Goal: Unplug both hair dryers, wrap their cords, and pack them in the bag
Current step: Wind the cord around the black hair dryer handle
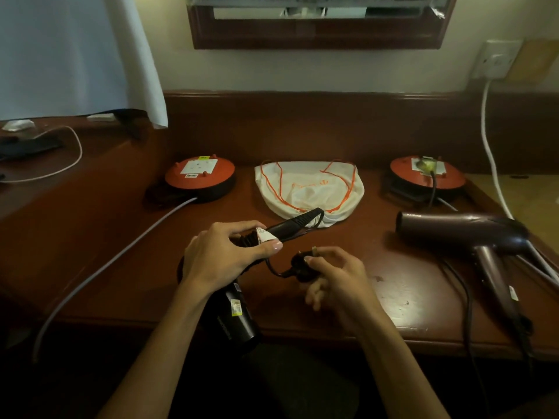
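Observation:
My left hand (223, 255) grips the handle of a black hair dryer (239, 322), with black cord wound round the handle under my fingers. The dryer's barrel hangs down past the desk's front edge. My right hand (332, 279) pinches that dryer's black plug (302, 267), joined to the handle by a short loose length of cord. A white drawstring bag (308, 189) with orange cords lies flat at the desk's middle back. A dark purple hair dryer (465, 234) lies at the right, its cord plugged into the right orange extension reel (426, 173).
A second orange extension reel (199, 176) sits at the back left, nothing plugged into its socket, a grey cable running off the front left. A white cable drops from a wall socket (496, 60) at the right. The brown wooden desk (121, 237) has a raised back ledge.

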Available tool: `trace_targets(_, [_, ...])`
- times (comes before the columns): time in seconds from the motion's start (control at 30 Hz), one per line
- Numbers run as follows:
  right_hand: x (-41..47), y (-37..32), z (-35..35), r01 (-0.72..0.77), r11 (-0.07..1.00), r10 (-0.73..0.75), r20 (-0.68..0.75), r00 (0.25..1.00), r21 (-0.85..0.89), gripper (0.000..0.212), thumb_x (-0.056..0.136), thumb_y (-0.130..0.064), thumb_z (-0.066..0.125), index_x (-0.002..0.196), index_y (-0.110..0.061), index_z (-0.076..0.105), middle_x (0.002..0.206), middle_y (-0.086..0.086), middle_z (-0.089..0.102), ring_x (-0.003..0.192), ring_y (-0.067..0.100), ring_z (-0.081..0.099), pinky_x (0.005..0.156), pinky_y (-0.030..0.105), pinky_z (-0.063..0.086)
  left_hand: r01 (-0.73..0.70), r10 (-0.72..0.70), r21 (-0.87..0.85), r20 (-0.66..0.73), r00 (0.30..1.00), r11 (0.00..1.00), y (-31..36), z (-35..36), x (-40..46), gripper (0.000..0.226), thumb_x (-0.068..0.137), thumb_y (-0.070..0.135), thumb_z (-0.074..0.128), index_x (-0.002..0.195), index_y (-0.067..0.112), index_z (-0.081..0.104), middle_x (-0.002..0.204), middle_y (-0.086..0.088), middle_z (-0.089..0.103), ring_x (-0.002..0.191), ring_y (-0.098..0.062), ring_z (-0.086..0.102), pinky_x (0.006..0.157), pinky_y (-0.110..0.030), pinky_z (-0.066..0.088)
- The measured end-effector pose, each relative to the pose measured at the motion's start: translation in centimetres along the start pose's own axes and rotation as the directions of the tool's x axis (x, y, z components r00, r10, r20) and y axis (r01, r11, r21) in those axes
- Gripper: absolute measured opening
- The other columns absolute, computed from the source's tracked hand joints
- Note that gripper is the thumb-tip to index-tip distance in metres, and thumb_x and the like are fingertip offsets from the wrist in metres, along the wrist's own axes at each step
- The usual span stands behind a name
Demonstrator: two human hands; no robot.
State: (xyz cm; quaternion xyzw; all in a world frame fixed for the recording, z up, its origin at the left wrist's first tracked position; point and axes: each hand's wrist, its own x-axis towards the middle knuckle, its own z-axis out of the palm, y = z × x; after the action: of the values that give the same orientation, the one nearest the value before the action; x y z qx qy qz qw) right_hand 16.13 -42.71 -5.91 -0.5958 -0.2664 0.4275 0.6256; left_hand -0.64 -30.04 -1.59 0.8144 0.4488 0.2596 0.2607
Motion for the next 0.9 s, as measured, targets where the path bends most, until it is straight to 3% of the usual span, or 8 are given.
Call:
trace_targets(0.2, [2.6, -0.2, 0.7, 0.001, 0.997, -0.001, -0.003, 1.0, 0.083, 0.022, 0.094, -0.019, 0.065, 0.104, 0.001, 0.064, 0.068, 0.015, 0.067, 0.046, 0.019, 0.046, 0.041, 0.025, 0.032, -0.098, 0.097, -0.007, -0.041, 0.994, 0.995, -0.1, 0.1, -1.0, 0.041, 0.066, 0.082, 0.063, 0.098, 0.057, 0.07, 0.071, 0.026, 0.066, 0.081, 0.001, 0.061, 0.085, -0.04, 0.049])
trace_targets(0.3, [3.1, -0.5, 0.1, 0.033, 0.976, -0.037, 0.012, 0.999, 0.214, 0.041, 0.083, -0.025, 0.067, 0.105, 0.009, 0.067, 0.073, 0.021, 0.06, 0.051, 0.02, 0.048, 0.046, 0.028, 0.033, -0.107, 0.107, -0.01, -0.049, 0.993, 0.994, -0.2, 0.2, -1.0, 0.045, 0.065, 0.086, 0.059, 0.1, 0.058, 0.068, 0.063, 0.024, 0.063, 0.075, 0.001, 0.061, 0.081, -0.04, 0.049])
trace_targets(0.4, [2.8, -0.4, -0.2, 0.052, 0.973, -0.083, 0.132, 0.988, 0.224, 0.032, 0.083, -0.018, 0.066, 0.109, 0.001, 0.068, 0.11, 0.033, 0.066, 0.09, 0.035, 0.066, 0.072, 0.044, 0.052, -0.111, 0.111, 0.019, -0.04, 0.993, 0.994, -0.2, 0.7, -0.9, 0.06, 0.064, 0.092, 0.055, 0.108, 0.055, 0.07, 0.071, 0.023, 0.067, 0.084, -0.004, 0.065, 0.087, -0.044, 0.051])
trace_targets(0.47, [2.5, 0.2, 0.0, 0.034, 0.969, -0.088, 0.213, 0.973, 0.246, 0.035, 0.089, -0.007, 0.065, 0.123, 0.001, 0.063, 0.122, 0.032, 0.064, 0.11, 0.044, 0.065, 0.095, 0.056, 0.051, -0.112, 0.113, 0.029, -0.037, 0.993, 0.993, -0.1, 0.9, -0.7, 0.066, 0.063, 0.095, 0.052, 0.112, 0.054, 0.069, 0.082, 0.021, 0.072, 0.09, -0.007, 0.067, 0.089, -0.046, 0.051])
trace_targets(0.57, [2.5, 0.9, 0.0, 0.001, 0.905, -0.069, 0.143, 0.987, 0.426, 0.05, 0.089, -0.003, 0.066, 0.135, 0.008, 0.049, 0.129, 0.035, 0.059, 0.121, 0.048, 0.059, 0.11, 0.057, 0.043, -0.113, 0.114, 0.011, -0.081, 0.99, 0.993, -0.1, 0.9, -0.7, 0.068, 0.061, 0.098, 0.048, 0.109, 0.055, 0.068, 0.076, 0.026, 0.069, 0.082, -0.006, 0.064, 0.085, -0.045, 0.052])
trace_targets(0.67, [1.7, 1.2, -0.4, -0.043, 0.813, -0.108, 0.223, 0.969, 0.58, 0.051, 0.091, -0.009, 0.063, 0.133, 0.015, 0.048, 0.135, 0.035, 0.055, 0.129, 0.04, 0.056, 0.109, 0.042, 0.047, -0.118, 0.119, 0.01, -0.094, 0.989, 0.993, 0.1, 0.8, -0.9, 0.061, 0.063, 0.092, 0.051, 0.109, 0.055, 0.066, 0.07, 0.029, 0.066, 0.077, -0.006, 0.063, 0.081, -0.042, 0.051])
trace_targets(0.77, [0.9, 1.5, -0.7, -0.001, 0.817, -0.166, 0.236, 0.957, 0.577, 0.052, 0.087, -0.01, 0.065, 0.133, 0.009, 0.052, 0.135, 0.026, 0.06, 0.129, 0.034, 0.058, 0.104, 0.032, 0.05, -0.104, 0.106, 0.027, -0.08, 0.991, 0.994, -0.1, 0.9, -0.8, 0.066, 0.063, 0.092, 0.05, 0.111, 0.051, 0.07, 0.077, 0.022, 0.071, 0.085, -0.009, 0.068, 0.081, -0.041, 0.052])
trace_targets(0.9, [1.0, 1.6, -0.1, 0.016, 0.821, -0.11, 0.13, 0.985, 0.571, 0.062, 0.081, -0.025, 0.08, 0.128, 0.009, 0.057, 0.128, 0.028, 0.064, 0.119, 0.038, 0.065, 0.099, 0.036, 0.055, -0.111, 0.113, 0.028, -0.081, 0.99, 0.993, -0.3, 1.1, -0.8, 0.075, 0.06, 0.099, 0.042, 0.113, 0.053, 0.069, 0.068, 0.026, 0.063, 0.083, -0.007, 0.067, 0.083, -0.046, 0.053])
